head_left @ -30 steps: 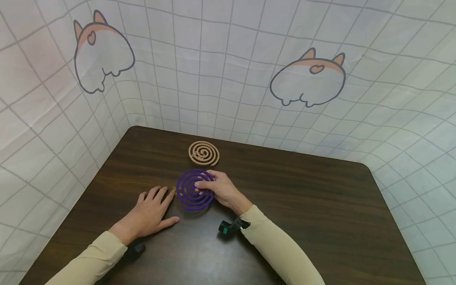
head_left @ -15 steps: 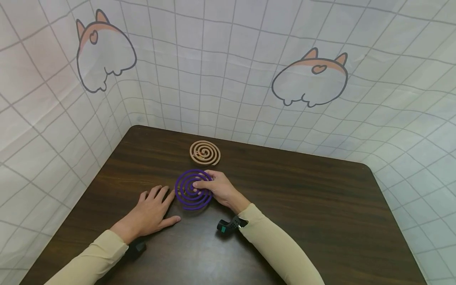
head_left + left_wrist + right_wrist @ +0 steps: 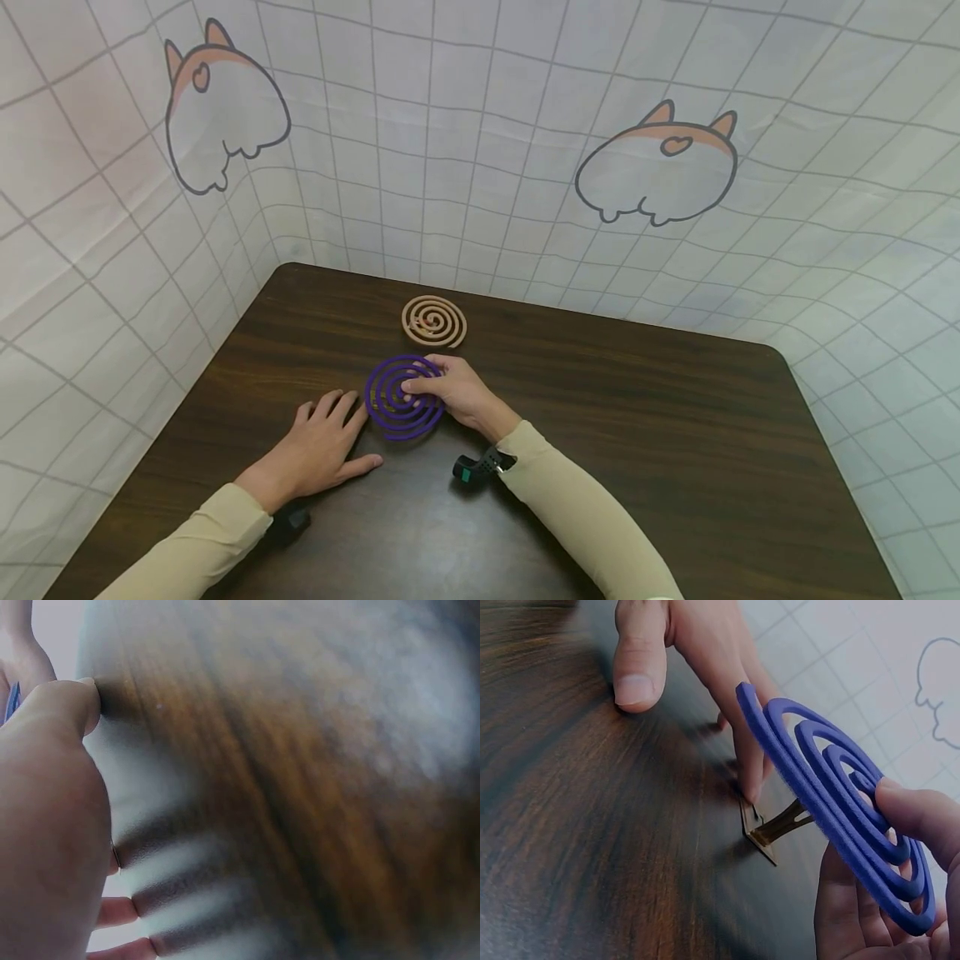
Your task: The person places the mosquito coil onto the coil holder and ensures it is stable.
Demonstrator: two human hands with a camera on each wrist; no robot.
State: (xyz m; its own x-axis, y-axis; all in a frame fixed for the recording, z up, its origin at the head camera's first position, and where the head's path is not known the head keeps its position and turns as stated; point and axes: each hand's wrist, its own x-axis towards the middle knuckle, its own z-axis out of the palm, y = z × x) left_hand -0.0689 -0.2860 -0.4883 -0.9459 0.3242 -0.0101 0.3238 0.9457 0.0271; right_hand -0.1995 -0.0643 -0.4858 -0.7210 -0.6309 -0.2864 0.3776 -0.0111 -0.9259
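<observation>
My right hand [image 3: 467, 395] pinches a purple mosquito coil [image 3: 810, 789] near its centre, thumb on top and fingers underneath. In the right wrist view the coil is tilted, its underside at the upright of a small brass-coloured metal coil stand [image 3: 781, 822]. The stand's flat base lies on the table. My left hand [image 3: 315, 446] rests palm down with its fingers spread, and a fingertip [image 3: 751, 791] presses on the edge of that base. From the head view the stand shows only between the coil's rings. The left wrist view catches mostly thumb and tabletop.
A tan mosquito coil [image 3: 434, 322] lies farther back on the dark wooden table [image 3: 637, 417], with a bit of metal showing between its rings. White grid-patterned curtains [image 3: 510, 167] enclose the back and sides of the table. Each wrist carries a black camera band.
My right hand has shifted slightly left with the purple coil, which now covers more of the stand. The left hand stays at the stand's edge. The head view has shifted a little.
</observation>
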